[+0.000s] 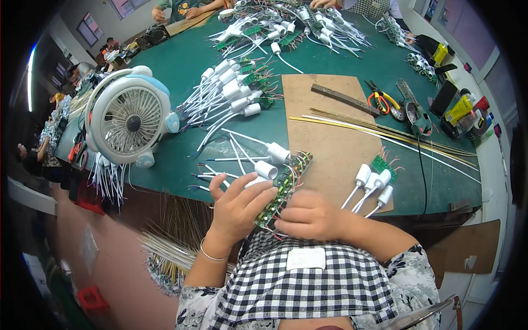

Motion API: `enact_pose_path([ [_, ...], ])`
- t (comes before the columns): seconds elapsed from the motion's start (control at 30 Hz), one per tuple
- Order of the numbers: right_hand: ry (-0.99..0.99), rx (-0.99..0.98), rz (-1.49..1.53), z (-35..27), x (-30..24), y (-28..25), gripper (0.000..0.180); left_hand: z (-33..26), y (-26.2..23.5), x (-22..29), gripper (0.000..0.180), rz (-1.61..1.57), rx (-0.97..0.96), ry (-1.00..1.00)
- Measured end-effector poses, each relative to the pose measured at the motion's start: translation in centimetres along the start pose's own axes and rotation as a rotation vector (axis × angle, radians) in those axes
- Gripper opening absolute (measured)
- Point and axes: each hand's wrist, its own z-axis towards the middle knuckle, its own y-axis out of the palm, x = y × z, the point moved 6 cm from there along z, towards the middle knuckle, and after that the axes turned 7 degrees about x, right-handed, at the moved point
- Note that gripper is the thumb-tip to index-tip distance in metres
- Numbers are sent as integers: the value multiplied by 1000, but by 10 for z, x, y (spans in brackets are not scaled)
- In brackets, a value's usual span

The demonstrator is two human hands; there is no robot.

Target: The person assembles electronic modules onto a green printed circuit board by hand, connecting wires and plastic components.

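Note:
A long green circuit board strip (286, 184), crowded with small parts and thin wires, lies slanted at the table's near edge. My left hand (236, 206) grips its left side, fingers laid across the white lamp sockets attached there. One white lamp socket (266, 170) shows just above those fingers, and another socket (278, 153) sits farther up; their white cables trail left. At the strip's lower end is my right hand (308, 214), slightly blurred, with fingers curled in by the red and white wires. Whatever it pinches is hidden.
A brown board (324, 132) carries a dark bar (344, 99), thin rods (379, 129) and, at right, a small socket group (374, 184). Pliers (382, 99) and a soldering iron stand (412, 113) lie beyond. A fan (132, 121) stands left; socket piles (234, 91) fill the middle. Co-workers sit opposite.

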Motion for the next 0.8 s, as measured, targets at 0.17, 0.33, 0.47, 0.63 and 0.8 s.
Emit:
enact_pose_path([
  [0.17, 60, 88, 597, 1, -12, -34, 35, 0, -4, -9, 11, -22, -19, 122],
  [0.33, 195, -66, 181, 18, 46, -46, 54, 14, -22, -1, 10, -5, -19, 264],
  [0.47, 172, -262, 108, 5, 62, -12, 49, 6, -17, 3, 12, -37, -73, 298],
  [0.63, 225, -473, -39, -4, 86, 2, 28, 10, -14, 3, 12, -34, -98, 326],
  [0.8, 142, -335, -27, 11, 79, -13, 24, 11, -13, 1, 11, -47, -144, 346],
])
